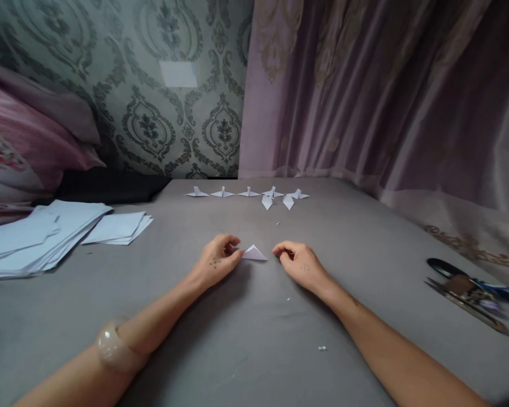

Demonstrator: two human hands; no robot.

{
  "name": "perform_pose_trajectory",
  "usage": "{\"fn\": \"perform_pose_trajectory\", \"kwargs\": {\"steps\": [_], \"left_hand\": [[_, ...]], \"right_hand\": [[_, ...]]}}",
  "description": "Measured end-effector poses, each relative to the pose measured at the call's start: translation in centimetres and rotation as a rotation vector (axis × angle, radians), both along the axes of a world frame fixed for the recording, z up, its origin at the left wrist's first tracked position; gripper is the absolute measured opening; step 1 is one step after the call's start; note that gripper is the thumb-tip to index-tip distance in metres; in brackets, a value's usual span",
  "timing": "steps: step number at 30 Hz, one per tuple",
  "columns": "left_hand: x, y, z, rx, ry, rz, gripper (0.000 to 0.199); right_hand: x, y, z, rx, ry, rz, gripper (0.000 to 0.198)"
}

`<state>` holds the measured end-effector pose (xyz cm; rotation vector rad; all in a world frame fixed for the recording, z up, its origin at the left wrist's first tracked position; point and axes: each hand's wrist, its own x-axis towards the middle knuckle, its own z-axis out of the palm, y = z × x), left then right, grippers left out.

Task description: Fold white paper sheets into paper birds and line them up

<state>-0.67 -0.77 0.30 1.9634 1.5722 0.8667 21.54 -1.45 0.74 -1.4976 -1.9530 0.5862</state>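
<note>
On a grey surface [237, 356], the left hand [216, 258] pinches folded paper [255, 254]; the right hand [302, 264] curls half-open nearby.

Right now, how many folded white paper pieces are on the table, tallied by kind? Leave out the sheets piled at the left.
Winged pieces in the far row: 5
Pointed pieces just in front of that row: 2
Triangular piece at the fingertips of the left hand: 1
Total: 8
</note>
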Motion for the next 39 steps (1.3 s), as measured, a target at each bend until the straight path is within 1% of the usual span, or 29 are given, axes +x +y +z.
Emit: {"fn": "perform_pose_trajectory", "kwargs": {"steps": [2,4,5,7,9,11,13,15,17,19,22,25,27,29,31,33,35,36,37,39], "left_hand": [[0.1,0.2,-0.3,0.047,-0.047,-0.106,0.025],[0.3,0.1,-0.4,0.097,-0.002,-0.219,0.018],[0.4,0.1,-0.5,0.124,0.037,-0.25,0.013],[0.4,0.0,-0.4,0.202,0.108,-0.261,0.01],[0.4,-0.2,-0.1,0.296,0.127,-0.24,0.015],[0.4,-0.6,0.5,0.365,0.104,-0.238,0.019],[0.6,-1.1,1.0,0.395,0.094,-0.272,0.021],[0.8,-1.5,1.3,0.419,0.098,-0.307,0.022],[1.0,-1.8,1.4,0.448,0.101,-0.328,0.023],[1.0,-1.8,1.3,0.482,0.1,-0.341,0.023],[0.9,-1.8,1.1,0.517,0.096,-0.361,0.024],[0.9,-1.8,1.0,0.51,0.079,-0.374,0.024],[1.0,-1.8,1.1,0.47,0.031,-0.366,0.022],[1.4,-1.9,1.2,0.366,-0.081,-0.365,0.019],[1.8,-2.0,1.5,0.191,-0.247,-0.392,0.021],[2.1,-2.0,1.9,-0.02,-0.404,-0.411,0.027],[2.3,-2.0,2.2,-0.203,-0.505,-0.386,0.03],[2.3,-2.0,2.4,-0.272,-0.537,-0.36,0.031],[2.3,-1.9,2.5,-0.322,-0.563,-0.332,0.032],[2.2,-1.7,2.4,-0.37,-0.604,-0.283,0.033]], "right_hand": [[-0.2,0.1,-0.4,-0.028,0.079,-0.036,0.026],[-0.3,0.1,-0.8,-0.026,0.109,-0.017,0.026],[-0.4,0.1,-0.9,-0.022,0.118,-0.007,0.026],[-0.5,0.2,-0.9,-0.02,0.161,-0.004,0.026],[-0.6,0.2,-0.7,-0.04,0.255,-0.019,0.024],[-0.8,0.2,-0.1,-0.115,0.385,-0.026,0.021],[-1.0,-0.1,0.7,-0.24,0.514,0.008,0.025],[-1.2,-0.6,1.4,-0.345,0.613,0.084,0.029],[-1.4,-1.0,1.9,-0.388,0.679,0.149,0.031],[-1.5,-1.3,2.1,-0.414,0.728,0.176,0.032],[-1.5,-1.2,1.8,-0.468,0.798,0.186,0.033],[-1.4,-1.0,1.2,-0.51,0.846,0.207,0.033],[-1.3,-0.9,1.0,-0.552,0.864,0.23,0.033],[-1.2,-0.8,0.8,-0.6,0.895,0.232,0.036],[-1.1,-0.8,0.7,-0.625,0.944,0.202,0.044],[-1.1,-0.8,0.8,-0.627,0.992,0.162,0.047],[-1.1,-0.8,0.9,-0.633,1.028,0.128,0.04],[-1.1,-0.8,1.0,-0.643,1.038,0.116,0.035],[-1.1,-0.8,1.0,-0.655,1.042,0.108,0.031],[-1.2,-0.9,1.0,-0.668,1.028,0.1,0.025]]}}
